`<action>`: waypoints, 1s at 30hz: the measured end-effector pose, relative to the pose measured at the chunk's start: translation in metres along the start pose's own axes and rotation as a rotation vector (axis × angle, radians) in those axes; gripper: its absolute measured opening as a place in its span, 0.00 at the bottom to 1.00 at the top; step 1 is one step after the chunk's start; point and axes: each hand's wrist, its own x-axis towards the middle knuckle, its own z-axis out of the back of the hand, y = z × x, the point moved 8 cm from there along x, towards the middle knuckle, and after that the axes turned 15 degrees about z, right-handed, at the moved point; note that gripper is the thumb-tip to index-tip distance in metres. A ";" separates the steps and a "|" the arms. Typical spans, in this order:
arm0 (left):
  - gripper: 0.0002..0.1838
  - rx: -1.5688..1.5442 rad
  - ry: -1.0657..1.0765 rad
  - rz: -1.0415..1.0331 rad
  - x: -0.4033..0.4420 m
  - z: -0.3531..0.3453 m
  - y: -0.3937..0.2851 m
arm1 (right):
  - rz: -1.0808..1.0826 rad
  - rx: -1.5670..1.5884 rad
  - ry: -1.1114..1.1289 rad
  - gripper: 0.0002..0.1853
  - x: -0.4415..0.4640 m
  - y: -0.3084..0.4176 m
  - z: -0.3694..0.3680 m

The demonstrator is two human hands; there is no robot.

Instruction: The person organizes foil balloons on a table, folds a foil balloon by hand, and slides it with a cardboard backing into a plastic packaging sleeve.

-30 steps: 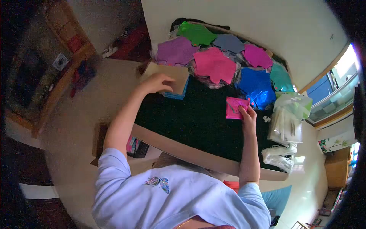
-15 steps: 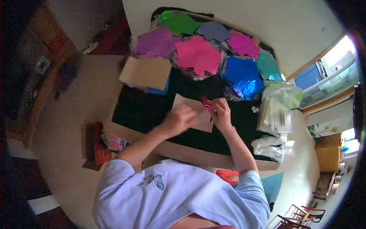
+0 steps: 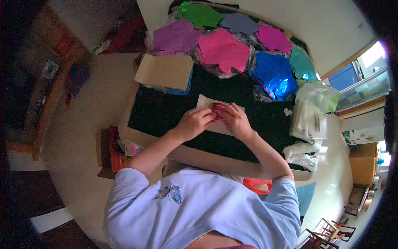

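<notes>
Pinching the small pink piece over the pale sheet, the left hand and right hand have curled fingers; this seems fine two-handed adjusting, calling next for steady fingertips. Beyond the sheet, leftward, lies the tan-topped stack; farther, the pink cutouts.

A small pale-framed picture shows at the view's far left, above an open cardboard box on the floor. At the right, a bright window stands above a wooden cabinet, with dark-framed wooden chairs lower down, near a teal cloth.
</notes>
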 end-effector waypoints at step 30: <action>0.22 0.229 0.103 0.132 -0.021 -0.023 0.037 | 0.109 -0.074 0.163 0.13 0.000 0.022 -0.025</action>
